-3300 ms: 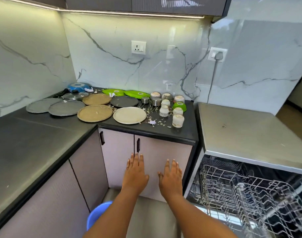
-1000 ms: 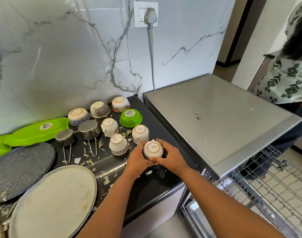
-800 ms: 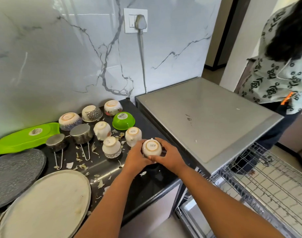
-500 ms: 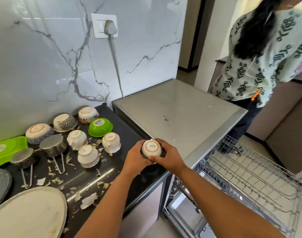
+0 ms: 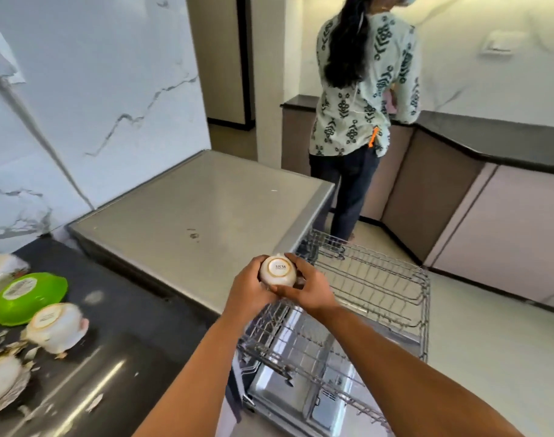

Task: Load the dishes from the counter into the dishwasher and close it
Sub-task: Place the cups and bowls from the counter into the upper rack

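Since it is glazed, light and breakable, the inverted cup (image 5: 278,274) is clasped round its sides by curled fingers (image 5: 296,289) of both the left hand (image 5: 250,294) and the right hand (image 5: 312,290).

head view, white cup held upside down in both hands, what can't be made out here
- White upturned cup: its rim, inside and any handle, covered by the left hand and right hand.
- Lower wire rack of the open dishwasher: contents unclear, motion blur and both forearms cross it.
- White cups at the left edge: cut off and blurred.
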